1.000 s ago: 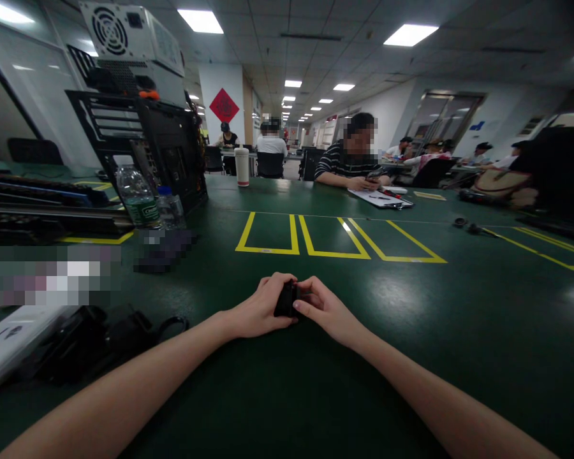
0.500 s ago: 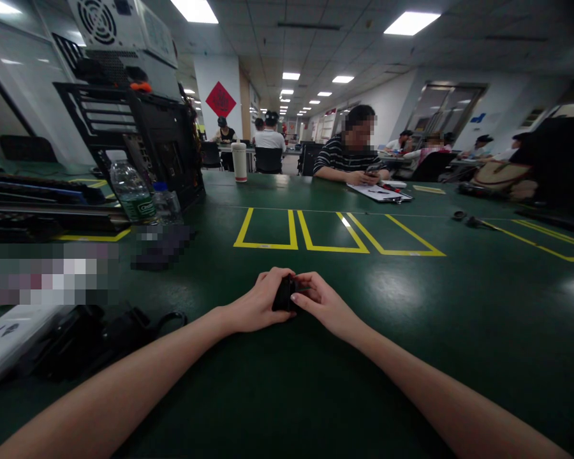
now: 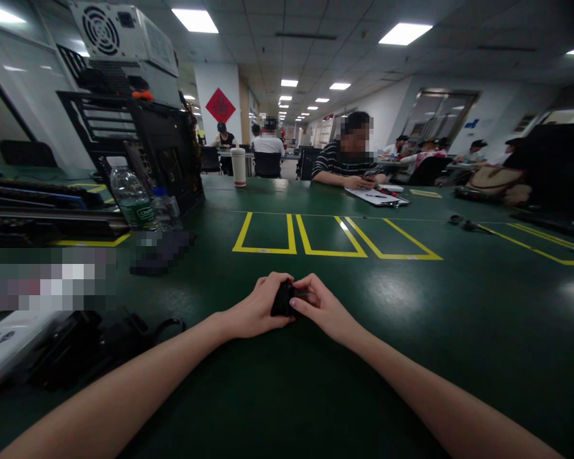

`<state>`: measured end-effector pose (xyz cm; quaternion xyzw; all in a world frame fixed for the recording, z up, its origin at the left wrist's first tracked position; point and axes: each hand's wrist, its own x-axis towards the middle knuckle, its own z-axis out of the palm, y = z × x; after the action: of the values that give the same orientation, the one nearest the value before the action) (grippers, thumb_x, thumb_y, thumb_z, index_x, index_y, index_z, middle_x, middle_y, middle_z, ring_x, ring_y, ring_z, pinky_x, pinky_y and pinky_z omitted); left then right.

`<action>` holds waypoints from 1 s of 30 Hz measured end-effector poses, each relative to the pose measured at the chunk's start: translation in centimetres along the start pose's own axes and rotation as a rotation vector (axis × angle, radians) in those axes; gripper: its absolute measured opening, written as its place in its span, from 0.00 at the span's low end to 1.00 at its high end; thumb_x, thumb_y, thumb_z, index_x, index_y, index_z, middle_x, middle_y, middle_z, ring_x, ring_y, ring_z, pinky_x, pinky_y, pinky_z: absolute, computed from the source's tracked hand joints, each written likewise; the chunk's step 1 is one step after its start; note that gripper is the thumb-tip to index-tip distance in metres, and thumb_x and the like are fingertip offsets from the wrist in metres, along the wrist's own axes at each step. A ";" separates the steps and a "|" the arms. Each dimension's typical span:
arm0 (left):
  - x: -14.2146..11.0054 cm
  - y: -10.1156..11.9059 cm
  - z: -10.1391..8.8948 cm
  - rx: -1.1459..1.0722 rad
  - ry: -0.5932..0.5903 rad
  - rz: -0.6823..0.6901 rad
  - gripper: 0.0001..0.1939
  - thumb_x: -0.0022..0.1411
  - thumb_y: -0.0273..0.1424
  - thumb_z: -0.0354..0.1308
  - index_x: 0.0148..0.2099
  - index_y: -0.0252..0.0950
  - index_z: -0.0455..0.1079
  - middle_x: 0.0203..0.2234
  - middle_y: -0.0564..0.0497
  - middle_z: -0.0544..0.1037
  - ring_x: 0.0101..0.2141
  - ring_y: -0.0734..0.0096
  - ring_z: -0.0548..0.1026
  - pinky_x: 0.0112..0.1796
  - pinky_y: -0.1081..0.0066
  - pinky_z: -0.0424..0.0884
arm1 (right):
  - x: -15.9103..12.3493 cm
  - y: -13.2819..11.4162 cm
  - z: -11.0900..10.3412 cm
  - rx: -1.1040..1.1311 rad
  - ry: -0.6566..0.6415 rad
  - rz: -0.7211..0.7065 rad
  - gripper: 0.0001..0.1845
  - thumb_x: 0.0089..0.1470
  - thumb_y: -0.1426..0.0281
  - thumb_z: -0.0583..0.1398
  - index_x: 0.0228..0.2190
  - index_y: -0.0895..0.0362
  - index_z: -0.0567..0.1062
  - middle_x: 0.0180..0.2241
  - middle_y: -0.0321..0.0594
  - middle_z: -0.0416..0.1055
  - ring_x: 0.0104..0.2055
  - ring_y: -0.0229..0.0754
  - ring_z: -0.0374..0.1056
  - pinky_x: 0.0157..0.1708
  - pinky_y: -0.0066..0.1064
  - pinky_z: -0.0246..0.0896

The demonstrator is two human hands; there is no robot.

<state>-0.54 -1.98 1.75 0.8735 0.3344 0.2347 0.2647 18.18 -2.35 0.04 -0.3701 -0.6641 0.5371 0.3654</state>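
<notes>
A small black box-shaped object [image 3: 282, 298] is between my two hands, low over the green table [image 3: 392, 395]. Its exact kind is too dark to make out. My left hand [image 3: 259, 307] grips it from the left, thumb at the near side and fingers over the far side. From the right, my right hand [image 3: 324, 307] has its thumb and fingertips closed at the object's right side. What those fingertips pinch there is partly hidden.
Yellow tape outlines [image 3: 264, 250] mark the table ahead. On the left are an open computer case [image 3: 165, 150], a clear bottle [image 3: 129, 194], a white device [image 3: 9, 341] and black cables [image 3: 100, 344]. Across the table, a person in a striped top [image 3: 332, 162] sits by a clipboard [image 3: 377, 196].
The whole view has shifted slightly downward in the frame. Both hands keep nearly the same hold on the black object.
</notes>
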 end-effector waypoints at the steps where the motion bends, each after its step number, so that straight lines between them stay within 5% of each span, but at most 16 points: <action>1: 0.0 0.0 -0.1 -0.005 -0.004 -0.001 0.31 0.52 0.31 0.58 0.55 0.40 0.48 0.48 0.45 0.59 0.47 0.59 0.61 0.44 0.60 0.63 | 0.0 -0.1 0.0 -0.011 0.004 0.015 0.11 0.50 0.68 0.57 0.37 0.54 0.62 0.40 0.38 0.64 0.43 0.42 0.65 0.42 0.37 0.62; 9: 0.1 -0.3 0.3 0.024 0.021 0.055 0.30 0.52 0.29 0.57 0.55 0.40 0.47 0.47 0.45 0.59 0.46 0.59 0.61 0.46 0.58 0.60 | -0.6 -0.4 0.0 0.010 -0.056 -0.026 0.18 0.45 0.74 0.61 0.37 0.53 0.60 0.42 0.36 0.62 0.46 0.42 0.63 0.45 0.38 0.62; 15: 0.1 -0.5 0.4 0.009 0.036 0.018 0.31 0.52 0.32 0.59 0.55 0.41 0.48 0.47 0.46 0.59 0.46 0.59 0.61 0.45 0.59 0.62 | -0.3 -0.1 0.1 0.035 -0.024 -0.026 0.10 0.50 0.70 0.57 0.35 0.54 0.61 0.40 0.37 0.63 0.44 0.42 0.65 0.42 0.37 0.63; 25: 0.3 -0.8 0.9 0.043 0.075 0.065 0.31 0.51 0.30 0.58 0.54 0.40 0.48 0.46 0.45 0.60 0.46 0.60 0.62 0.46 0.58 0.60 | -0.4 -0.3 -0.2 0.064 -0.089 -0.022 0.19 0.45 0.75 0.61 0.38 0.53 0.60 0.41 0.36 0.62 0.45 0.41 0.64 0.45 0.38 0.62; 30: 0.2 -0.8 0.8 0.036 0.073 0.046 0.31 0.51 0.31 0.59 0.54 0.40 0.49 0.46 0.46 0.60 0.45 0.60 0.62 0.45 0.59 0.61 | -0.5 -0.3 -0.1 0.073 -0.057 -0.034 0.09 0.50 0.71 0.57 0.35 0.54 0.62 0.39 0.36 0.63 0.43 0.41 0.65 0.40 0.36 0.64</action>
<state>-0.27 -1.59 0.70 0.8763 0.3280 0.2666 0.2311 18.48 -2.77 0.26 -0.3299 -0.6601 0.5652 0.3688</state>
